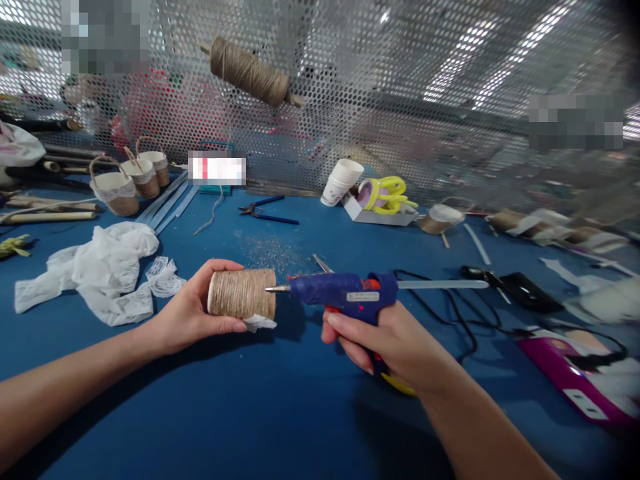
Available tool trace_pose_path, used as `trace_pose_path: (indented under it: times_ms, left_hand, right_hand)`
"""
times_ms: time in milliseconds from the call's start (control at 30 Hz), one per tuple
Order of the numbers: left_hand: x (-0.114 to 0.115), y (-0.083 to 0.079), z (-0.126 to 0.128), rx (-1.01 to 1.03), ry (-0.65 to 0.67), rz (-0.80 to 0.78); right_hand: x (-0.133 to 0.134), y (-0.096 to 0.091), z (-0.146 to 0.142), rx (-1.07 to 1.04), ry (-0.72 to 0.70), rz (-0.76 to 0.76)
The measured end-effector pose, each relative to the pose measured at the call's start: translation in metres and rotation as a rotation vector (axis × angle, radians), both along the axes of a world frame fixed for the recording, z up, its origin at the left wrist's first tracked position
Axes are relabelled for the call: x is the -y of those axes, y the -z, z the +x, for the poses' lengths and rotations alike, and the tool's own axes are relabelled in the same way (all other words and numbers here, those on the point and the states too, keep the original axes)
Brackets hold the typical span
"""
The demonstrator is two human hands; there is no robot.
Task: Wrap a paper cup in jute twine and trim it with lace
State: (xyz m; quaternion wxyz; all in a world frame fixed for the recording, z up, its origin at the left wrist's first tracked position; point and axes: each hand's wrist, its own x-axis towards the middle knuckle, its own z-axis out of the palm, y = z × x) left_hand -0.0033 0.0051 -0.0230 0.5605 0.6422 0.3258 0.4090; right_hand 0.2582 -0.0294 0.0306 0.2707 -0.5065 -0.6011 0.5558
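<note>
My left hand (187, 313) is closed round a paper cup wrapped in brown twine (243, 293), held on its side above the blue table, with a bit of white lace at its lower edge. My right hand (385, 340) grips a blue hot-glue gun (345, 292) by the handle, a finger on its red trigger. A clear glue stick (443, 284) juts out of the gun's back. The metal nozzle points left and nearly touches the cup's rim.
White lace fabric (95, 270) lies at the left. Three small twine baskets (133, 179) stand at the back left, blue-handled pliers (267, 210) and stacked white cups (343, 180) behind. A twine spool (247, 70) hangs on the mesh wall. Black cables (457, 313) and a purple box (575, 373) lie right.
</note>
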Motion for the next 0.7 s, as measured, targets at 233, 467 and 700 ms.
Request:
trace_pose_path:
  times_ms: [233, 467, 700]
  left_hand:
    - [0.005, -0.003, -0.001, -0.044, -0.009, 0.09]
    - [0.003, -0.006, 0.002, 0.017, -0.121, -0.055]
    - [0.004, -0.011, 0.005, 0.079, -0.109, -0.135]
  right_hand:
    - [-0.01, 0.0, 0.004, -0.098, 0.108, -0.008]
    - [-0.045, -0.006, 0.017, 0.078, 0.5, 0.068]
    - [-0.098, 0.02, 0.026, 0.457, 0.567, 0.154]
